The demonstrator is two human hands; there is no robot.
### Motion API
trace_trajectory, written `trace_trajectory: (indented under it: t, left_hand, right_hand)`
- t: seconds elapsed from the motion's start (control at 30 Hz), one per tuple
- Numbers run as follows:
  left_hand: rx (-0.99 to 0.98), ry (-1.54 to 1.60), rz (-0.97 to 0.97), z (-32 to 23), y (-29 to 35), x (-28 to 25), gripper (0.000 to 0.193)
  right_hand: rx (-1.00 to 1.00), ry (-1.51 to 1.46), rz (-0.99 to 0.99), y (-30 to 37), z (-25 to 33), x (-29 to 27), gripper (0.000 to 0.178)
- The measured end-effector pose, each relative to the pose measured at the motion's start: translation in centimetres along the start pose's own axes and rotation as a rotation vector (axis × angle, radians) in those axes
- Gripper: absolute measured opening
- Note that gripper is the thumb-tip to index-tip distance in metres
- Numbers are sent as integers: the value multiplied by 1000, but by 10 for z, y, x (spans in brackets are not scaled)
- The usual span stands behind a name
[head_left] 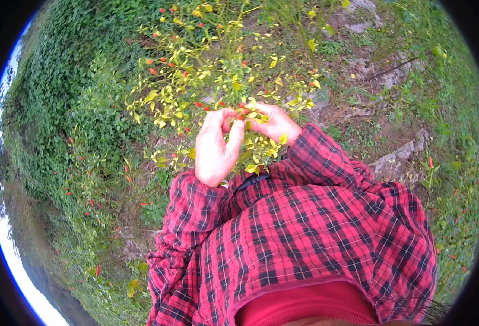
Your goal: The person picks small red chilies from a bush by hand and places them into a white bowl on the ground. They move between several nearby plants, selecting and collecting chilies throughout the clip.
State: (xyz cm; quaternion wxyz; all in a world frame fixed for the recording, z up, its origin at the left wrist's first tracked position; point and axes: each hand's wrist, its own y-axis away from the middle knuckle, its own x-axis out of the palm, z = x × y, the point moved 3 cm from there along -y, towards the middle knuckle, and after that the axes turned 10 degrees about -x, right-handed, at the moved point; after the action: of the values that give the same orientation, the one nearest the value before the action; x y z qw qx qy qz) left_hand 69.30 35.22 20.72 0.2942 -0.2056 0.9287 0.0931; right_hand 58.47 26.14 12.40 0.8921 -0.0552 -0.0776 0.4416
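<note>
Both of my hands meet in front of my chest, among the yellowing leaves of a chili plant [179,81] dotted with small red peppers. My left hand [215,146] is closed, thumb and forefinger curled together around a small red chili pepper [240,118]. Close beside it, my right hand [273,123] is closed too, its fingers pinching in among the leaves at the same spot. A leafy sprig [257,152] hangs just below the fingertips. What exactly lies between the right fingers is partly hidden by leaves.
More chili plants with red fruit [98,270] grow on the left, and others stand on the right [430,163]. Dense green vines [87,49] cover the upper left. Pale rocks [402,152] and bare soil show on the right. A thin stick [394,68] slants there.
</note>
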Motion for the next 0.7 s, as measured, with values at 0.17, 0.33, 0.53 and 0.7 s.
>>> trace_trajectory:
  t: [0.17, 0.33, 0.53, 0.7]
  left_hand:
    - [144, -204, -128, -6, 5, 2, 11]
    - [-222, 443, 218, 2, 2, 3, 16]
    - [-351, 1346, 276, 14, 11, -40, 17]
    - [-437, 1436, 381, 39, 35, -49, 18]
  right_hand:
    - [-29, 113, 52, 4, 1, 6, 31]
    - [13, 82, 61, 5, -1, 7, 31]
    - [101, 46, 43, 2, 2, -12, 23]
    - [140, -52, -61, 17, 12, -38, 18]
